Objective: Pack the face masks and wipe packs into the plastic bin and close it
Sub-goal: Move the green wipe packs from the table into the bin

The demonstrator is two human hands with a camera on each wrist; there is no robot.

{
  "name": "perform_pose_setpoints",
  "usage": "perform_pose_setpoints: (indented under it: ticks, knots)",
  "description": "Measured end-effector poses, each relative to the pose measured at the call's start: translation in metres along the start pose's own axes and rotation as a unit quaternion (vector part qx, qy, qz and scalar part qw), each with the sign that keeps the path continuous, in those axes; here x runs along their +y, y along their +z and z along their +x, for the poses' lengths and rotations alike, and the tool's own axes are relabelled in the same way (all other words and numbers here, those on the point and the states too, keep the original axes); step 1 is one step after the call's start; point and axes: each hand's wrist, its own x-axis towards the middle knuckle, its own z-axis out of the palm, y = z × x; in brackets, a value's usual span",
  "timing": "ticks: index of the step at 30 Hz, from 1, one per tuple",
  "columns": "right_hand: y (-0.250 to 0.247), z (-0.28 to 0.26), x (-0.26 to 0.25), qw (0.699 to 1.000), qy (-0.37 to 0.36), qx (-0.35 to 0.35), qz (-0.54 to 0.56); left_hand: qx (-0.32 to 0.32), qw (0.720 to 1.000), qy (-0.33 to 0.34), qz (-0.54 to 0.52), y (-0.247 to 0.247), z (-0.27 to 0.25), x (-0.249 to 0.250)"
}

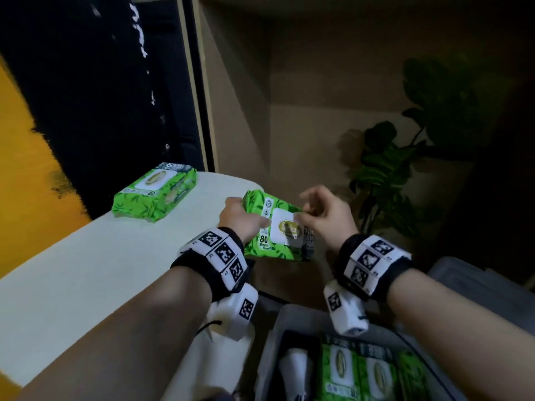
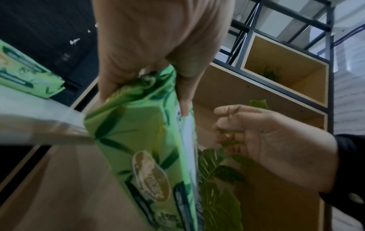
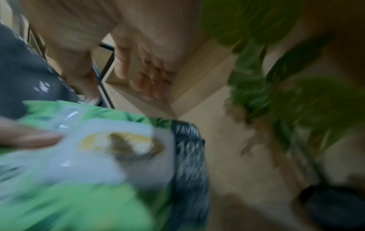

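Observation:
My left hand (image 1: 241,217) grips one end of a green wipe pack (image 1: 282,227) and holds it in the air past the table's edge, above the bin. In the left wrist view, thumb and fingers clamp the pack (image 2: 142,132) at its top. My right hand (image 1: 321,211) hovers just right of the pack, fingers loosely curled, holding nothing; the left wrist view shows the right hand (image 2: 266,140) apart from the pack. A second wipe pack (image 1: 156,192) lies on the white table (image 1: 86,279). The grey plastic bin (image 1: 270,340) below holds several green wipe packs (image 1: 373,374).
A white item (image 1: 295,369) lies in the bin's left side; I cannot tell what it is. A grey lid-like part (image 1: 474,282) sits to the right of the bin. A leafy plant (image 1: 388,175) and wooden shelving stand behind. The right wrist view is blurred.

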Motion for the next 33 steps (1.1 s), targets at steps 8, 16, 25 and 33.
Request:
perform_pose_setpoints:
  ticks: [8, 16, 25, 33]
  knots:
    - [-0.038, -0.024, 0.088, 0.95, 0.142, -0.269, -0.069, -0.22, 0.975, 0.011, -0.021, 0.065, -0.021, -0.05]
    - [-0.035, -0.088, 0.185, 0.915, 0.24, -0.308, -0.105, -0.342, 0.938, -0.025, 0.044, 0.15, -0.028, -0.148]
    - [-0.01, -0.171, 0.301, 0.809, 0.284, -0.431, -0.281, -0.347, 0.851, -0.122, 0.376, 0.186, -0.006, -0.261]
    - [0.023, -0.233, 0.365, 0.701, 0.325, -0.535, -0.34, -0.288, 0.747, -0.179, 0.572, 0.174, 0.006, -0.333]
